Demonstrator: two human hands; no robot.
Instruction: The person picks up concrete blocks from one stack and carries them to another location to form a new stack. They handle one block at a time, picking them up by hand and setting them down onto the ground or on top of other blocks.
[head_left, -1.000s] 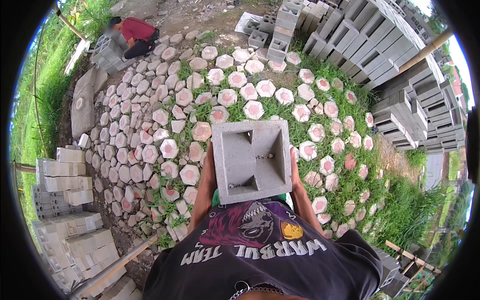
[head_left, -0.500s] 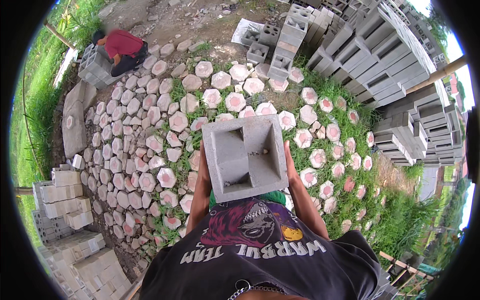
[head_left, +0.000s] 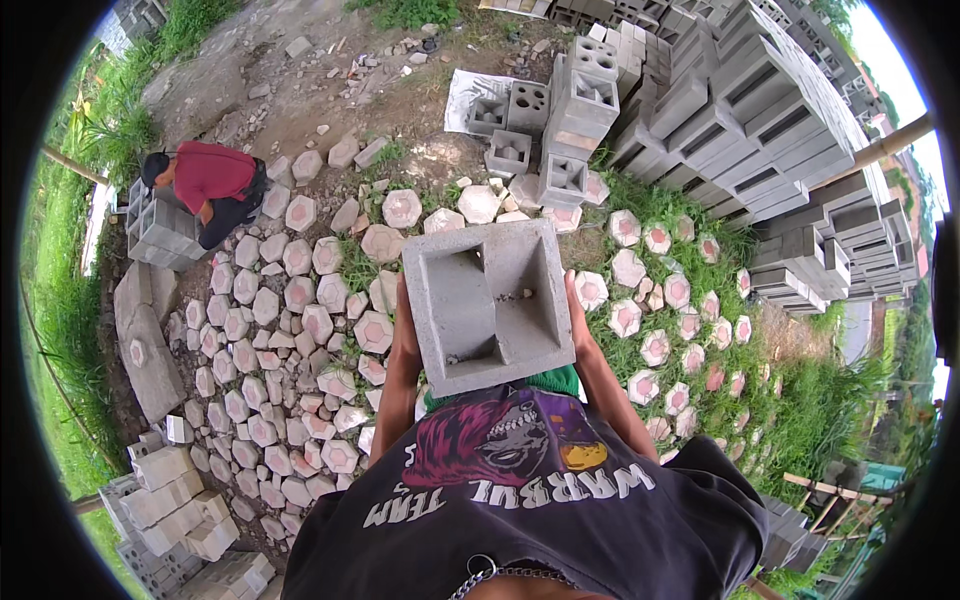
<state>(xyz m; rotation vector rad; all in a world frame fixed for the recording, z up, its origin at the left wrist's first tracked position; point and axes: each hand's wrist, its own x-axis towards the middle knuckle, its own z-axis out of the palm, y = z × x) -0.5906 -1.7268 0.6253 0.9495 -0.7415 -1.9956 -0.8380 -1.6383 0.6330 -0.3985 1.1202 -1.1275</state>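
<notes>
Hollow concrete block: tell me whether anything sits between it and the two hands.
Nothing visible does. The left hand presses the hollow concrete block's left side and the right hand its right side, both directly on the concrete.

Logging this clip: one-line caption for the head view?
Both hands, left hand and right hand, carry a grey hollow concrete block over pink hexagonal pavers.

Wearer seen from above: black short-sleeved T-shirt (head_left: 530, 510) with a printed skull graphic (head_left: 500, 445) in magenta, purple, white and yellow above white block lettering; green waistband (head_left: 560, 380) at the shirt's far edge; metal chain (head_left: 510, 574) at the neck; bare forearms (head_left: 395, 400).
</notes>
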